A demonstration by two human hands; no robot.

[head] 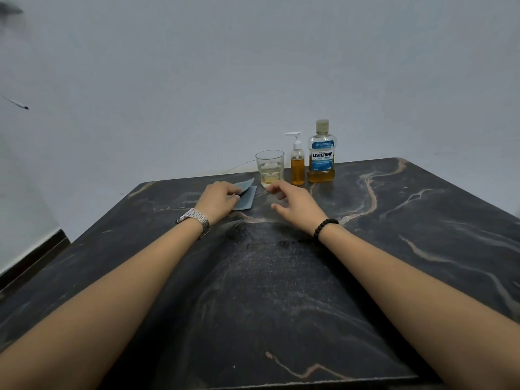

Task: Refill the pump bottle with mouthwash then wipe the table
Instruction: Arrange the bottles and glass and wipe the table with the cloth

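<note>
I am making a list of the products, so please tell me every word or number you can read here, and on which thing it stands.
"LISTERINE" on the mouthwash bottle label.
"COOL MINT" just below it, same label.
Smaller print on that label: too small to read.
Pump bottle, glass, cloth: no text visible.

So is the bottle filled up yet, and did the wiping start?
Filling looks done: the pump bottle stands nearly full of amber liquid with its pump on, and the mouthwash bottle is capped and low. Now the left hand grips the blue cloth; the right hand hovers open. Left to do: wiping the table.
</note>
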